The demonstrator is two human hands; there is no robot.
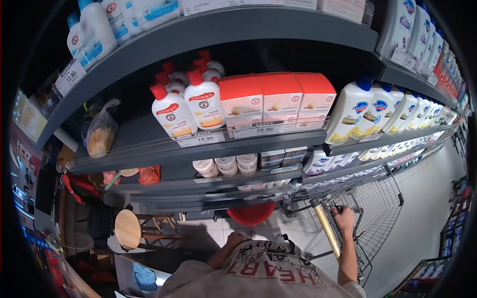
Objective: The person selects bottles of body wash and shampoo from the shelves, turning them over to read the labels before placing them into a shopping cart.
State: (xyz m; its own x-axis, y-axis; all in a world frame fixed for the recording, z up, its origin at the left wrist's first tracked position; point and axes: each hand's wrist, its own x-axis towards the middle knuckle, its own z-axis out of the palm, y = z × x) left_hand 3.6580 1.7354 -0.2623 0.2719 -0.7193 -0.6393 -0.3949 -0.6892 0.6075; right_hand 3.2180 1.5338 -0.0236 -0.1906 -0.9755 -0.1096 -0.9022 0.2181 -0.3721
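The right hand [343, 217] is curled around the cart handle [325, 228], with the cart [377, 203] just ahead of it. The left hand [233, 242] rests at the shirt, its grip indiscernible. One-handed steering may swing the cart into the shelf [268, 147] beside the hand, toppling bottles [318, 161].

Black wire shopping cart [377, 208], standing upright at four o'clock, open mesh basket stretching away toward two o'clock, gold handle bar [328, 231] slanting across its near end, just beside the lower shelves [278, 193].

Open floor [208, 229] between stool [128, 228], cart [380, 198]; shelves [278, 141] block ahead.
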